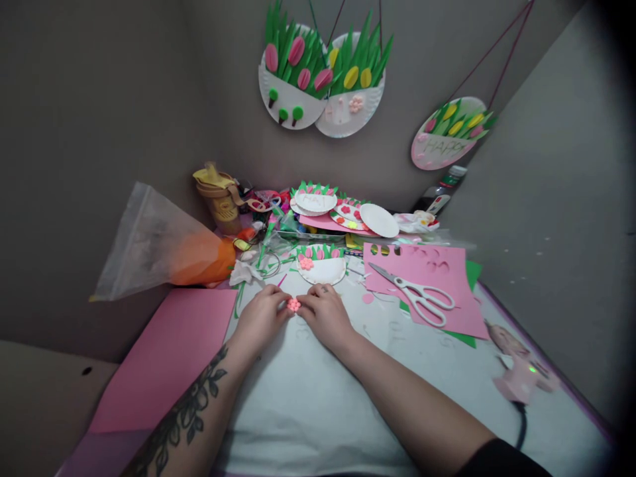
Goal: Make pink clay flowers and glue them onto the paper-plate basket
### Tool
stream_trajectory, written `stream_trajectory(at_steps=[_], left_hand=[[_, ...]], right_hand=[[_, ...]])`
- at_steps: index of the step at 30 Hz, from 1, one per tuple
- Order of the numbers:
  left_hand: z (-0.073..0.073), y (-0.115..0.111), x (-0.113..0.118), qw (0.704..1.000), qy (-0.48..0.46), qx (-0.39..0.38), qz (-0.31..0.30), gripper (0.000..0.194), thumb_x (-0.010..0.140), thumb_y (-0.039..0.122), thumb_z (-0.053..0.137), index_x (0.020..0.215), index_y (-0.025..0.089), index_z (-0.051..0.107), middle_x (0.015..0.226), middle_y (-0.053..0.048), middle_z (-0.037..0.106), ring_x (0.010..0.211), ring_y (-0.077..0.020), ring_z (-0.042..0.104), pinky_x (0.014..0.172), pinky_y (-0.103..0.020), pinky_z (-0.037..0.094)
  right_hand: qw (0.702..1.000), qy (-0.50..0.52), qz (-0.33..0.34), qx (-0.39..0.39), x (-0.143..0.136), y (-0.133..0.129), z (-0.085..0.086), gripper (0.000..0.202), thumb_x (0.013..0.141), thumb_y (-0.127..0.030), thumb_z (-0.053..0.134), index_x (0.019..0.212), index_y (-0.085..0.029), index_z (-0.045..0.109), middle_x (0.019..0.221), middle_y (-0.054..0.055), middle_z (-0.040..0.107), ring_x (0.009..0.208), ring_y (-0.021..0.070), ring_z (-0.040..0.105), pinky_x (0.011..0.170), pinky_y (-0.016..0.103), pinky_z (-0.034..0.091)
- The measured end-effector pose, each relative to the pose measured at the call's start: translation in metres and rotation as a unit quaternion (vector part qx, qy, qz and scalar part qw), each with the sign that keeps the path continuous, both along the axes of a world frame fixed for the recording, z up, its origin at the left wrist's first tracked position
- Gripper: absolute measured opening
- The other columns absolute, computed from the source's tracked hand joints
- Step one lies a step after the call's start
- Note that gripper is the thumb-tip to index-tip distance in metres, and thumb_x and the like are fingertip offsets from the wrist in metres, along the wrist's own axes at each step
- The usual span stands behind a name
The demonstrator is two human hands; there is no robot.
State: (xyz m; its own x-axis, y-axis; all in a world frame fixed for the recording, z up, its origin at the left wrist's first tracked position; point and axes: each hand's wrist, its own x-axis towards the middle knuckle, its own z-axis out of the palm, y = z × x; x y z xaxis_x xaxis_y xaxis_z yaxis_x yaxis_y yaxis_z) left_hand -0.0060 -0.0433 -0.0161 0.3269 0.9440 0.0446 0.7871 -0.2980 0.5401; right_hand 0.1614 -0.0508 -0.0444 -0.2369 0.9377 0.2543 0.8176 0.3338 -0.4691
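A small pink flower (293, 305) is pinched between the fingertips of both my hands, just above the white-covered table. My left hand (263, 311) grips its left edge with closed fingers, and my right hand (325, 315) holds the right edge the same way. Right behind my hands lies a paper plate pocket (322, 270) with green paper grass, pink tulips and a similar pink flower stuck on its left side. What lies under my curled fingers is hidden.
White-handled scissors (422, 298) rest on a pink sheet (447, 278) at the right. A pink glue gun (519, 377) with a lit green light lies further right. A plastic bag (159, 238), a brown cup (218, 202) and craft plates (380, 220) stand around the back.
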Motion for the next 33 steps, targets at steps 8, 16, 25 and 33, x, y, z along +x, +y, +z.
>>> stream_trajectory(at_steps=[8, 16, 25, 33], left_hand=[[-0.0038, 0.0021, -0.0033, 0.999, -0.024, 0.007, -0.02, 0.024, 0.084, 0.03, 0.054, 0.1, 0.019, 0.068, 0.105, -0.009, 0.061, 0.093, -0.0215, 0.06, 0.081, -0.031, 0.046], [-0.0051, 0.0043, -0.0035, 0.999, -0.016, 0.018, -0.026, 0.018, 0.082, 0.024, 0.058, 0.094, 0.018, 0.07, 0.106, -0.011, 0.062, 0.095, -0.0218, 0.06, 0.085, -0.032, 0.046], [-0.0046, 0.0027, -0.0001, 0.999, -0.001, 0.024, -0.023, 0.022, 0.086, 0.028, 0.053, 0.092, 0.018, 0.071, 0.106, -0.01, 0.063, 0.095, -0.0214, 0.061, 0.087, -0.032, 0.046], [-0.0099, 0.0064, -0.0029, 0.998, -0.035, 0.03, -0.034, 0.023, 0.085, 0.024, 0.05, 0.092, 0.018, 0.071, 0.106, -0.011, 0.064, 0.095, -0.0221, 0.061, 0.087, -0.034, 0.046]], right_hand=[[1.0, -0.005, -0.004, 0.008, 0.0012, -0.0006, 0.0015, 0.012, 0.083, -0.026, 0.067, 0.093, -0.027, 0.073, 0.088, 0.003, 0.06, 0.091, 0.0204, 0.049, 0.079, 0.032, 0.039], [1.0, 0.003, 0.013, 0.015, 0.0048, 0.0011, 0.0, 0.016, 0.085, -0.023, 0.065, 0.098, -0.029, 0.072, 0.088, 0.002, 0.061, 0.091, 0.0191, 0.048, 0.08, 0.031, 0.038], [1.0, 0.01, 0.012, 0.018, 0.0028, 0.0026, -0.0033, 0.011, 0.085, -0.025, 0.065, 0.093, -0.028, 0.073, 0.087, 0.002, 0.062, 0.09, 0.0198, 0.048, 0.077, 0.031, 0.038], [0.999, 0.025, 0.006, 0.021, 0.002, 0.0006, -0.0029, 0.01, 0.085, -0.028, 0.066, 0.091, -0.027, 0.073, 0.084, 0.003, 0.061, 0.089, 0.0196, 0.049, 0.079, 0.031, 0.039]])
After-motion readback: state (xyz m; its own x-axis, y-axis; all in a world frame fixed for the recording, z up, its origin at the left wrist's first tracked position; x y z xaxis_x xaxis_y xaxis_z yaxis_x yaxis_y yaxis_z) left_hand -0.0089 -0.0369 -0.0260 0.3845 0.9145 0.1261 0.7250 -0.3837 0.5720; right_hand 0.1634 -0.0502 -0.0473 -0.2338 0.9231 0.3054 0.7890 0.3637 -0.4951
